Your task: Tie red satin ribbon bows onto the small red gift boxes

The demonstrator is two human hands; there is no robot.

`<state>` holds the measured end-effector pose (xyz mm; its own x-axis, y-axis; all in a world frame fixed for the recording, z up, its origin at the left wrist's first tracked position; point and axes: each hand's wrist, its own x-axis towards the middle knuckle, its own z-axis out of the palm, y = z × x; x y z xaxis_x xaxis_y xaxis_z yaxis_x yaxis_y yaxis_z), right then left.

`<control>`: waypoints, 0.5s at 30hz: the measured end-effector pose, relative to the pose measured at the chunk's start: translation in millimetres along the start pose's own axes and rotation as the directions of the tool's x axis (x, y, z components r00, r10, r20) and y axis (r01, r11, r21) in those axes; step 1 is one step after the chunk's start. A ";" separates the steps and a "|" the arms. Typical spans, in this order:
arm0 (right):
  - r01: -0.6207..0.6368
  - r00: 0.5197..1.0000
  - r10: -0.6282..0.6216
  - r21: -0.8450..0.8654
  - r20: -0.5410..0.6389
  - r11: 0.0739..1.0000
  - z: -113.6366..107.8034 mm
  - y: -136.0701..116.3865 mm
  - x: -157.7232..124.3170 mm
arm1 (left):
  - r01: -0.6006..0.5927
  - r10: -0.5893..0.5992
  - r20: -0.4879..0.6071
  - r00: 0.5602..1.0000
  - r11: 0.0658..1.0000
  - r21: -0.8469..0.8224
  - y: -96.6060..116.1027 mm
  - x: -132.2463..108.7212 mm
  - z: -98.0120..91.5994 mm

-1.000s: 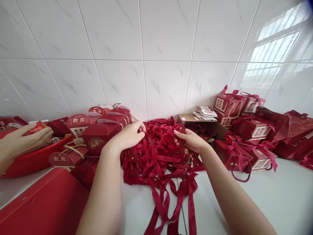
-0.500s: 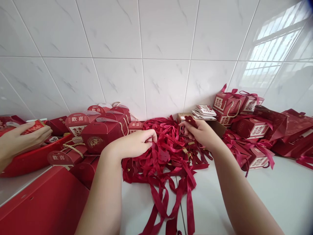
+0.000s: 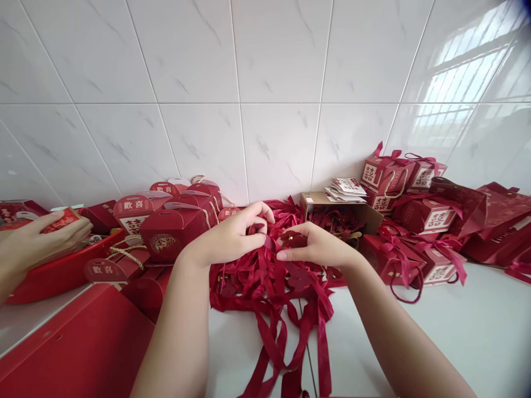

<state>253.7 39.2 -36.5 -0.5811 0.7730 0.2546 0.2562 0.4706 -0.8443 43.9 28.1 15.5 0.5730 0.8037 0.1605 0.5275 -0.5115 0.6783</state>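
Observation:
A tangled heap of dark red ribbons (image 3: 269, 276) lies on the white surface in front of me, with loose ends trailing toward me. Over the heap's left side, my left hand (image 3: 238, 232) has curled fingers, the thumb against a strip of ribbon; the exact grip is partly hidden. My right hand (image 3: 317, 243) faces it from the right. Between its thumb and fingers is a dark red flower-shaped piece (image 3: 295, 240) with a small gold dot. Other flower-shaped pieces lie among the ribbons.
Behind my right hand, an open cardboard box (image 3: 313, 207) holds more ribbon pieces, with cards (image 3: 346, 188) on top. Ribbon-tied gift boxes (image 3: 425, 221) stand right, handled boxes (image 3: 166, 235) left. At far left, another person's hand (image 3: 53, 235) holds red packets above a red basin (image 3: 66, 271).
My right hand has come left and toward me, away from the cardboard box, carrying the flower-shaped piece. My left hand has risen slightly, its index finger more extended.

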 end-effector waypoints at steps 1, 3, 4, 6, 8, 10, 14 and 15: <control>-0.013 0.997 0.013 -0.004 0.071 1.000 -2.7 0.6 -1.2 | -0.005 0.005 -0.014 1.000 1.000 0.011 -0.3 0.0 0.0; -0.013 0.986 0.017 -0.026 0.165 1.000 -7.1 1.5 -2.3 | -0.009 0.011 -0.065 0.998 0.999 0.034 -1.6 -0.1 -0.6; -0.001 0.984 0.008 -0.038 0.178 0.999 -9.2 2.0 -2.6 | 0.000 0.005 -0.092 0.996 0.999 0.050 -2.7 -0.3 -1.4; 0.004 0.988 0.005 -0.055 0.156 0.998 -14.1 3.5 -3.3 | 0.036 -0.025 -0.119 0.993 0.995 0.090 -6.4 -1.2 -4.3; -0.057 0.992 0.067 -0.098 0.109 0.994 -21.4 6.4 -5.5 | 0.082 -0.067 -0.109 0.992 0.987 0.136 -11.9 -2.6 -8.7; -0.156 0.984 0.167 -0.170 0.053 0.973 -30.9 10.5 -9.7 | 0.124 -0.106 -0.104 0.989 0.975 0.182 -18.4 -3.4 -13.1; -0.337 0.941 0.299 -0.373 -0.157 0.864 -45.7 14.1 -19.5 | 0.202 -0.162 -0.184 0.969 0.952 0.229 -27.3 0.0 -15.6; -0.352 0.934 0.286 -0.416 -0.213 0.839 -46.3 12.3 -21.3 | 0.207 -0.165 -0.191 0.968 0.951 0.231 -27.5 2.2 -14.1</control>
<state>305.0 48.2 -30.5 -0.3051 0.9474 0.0967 0.7402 0.2998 -0.6019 21.8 48.2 7.3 0.3476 0.9200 0.1809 0.7651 -0.3899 0.5124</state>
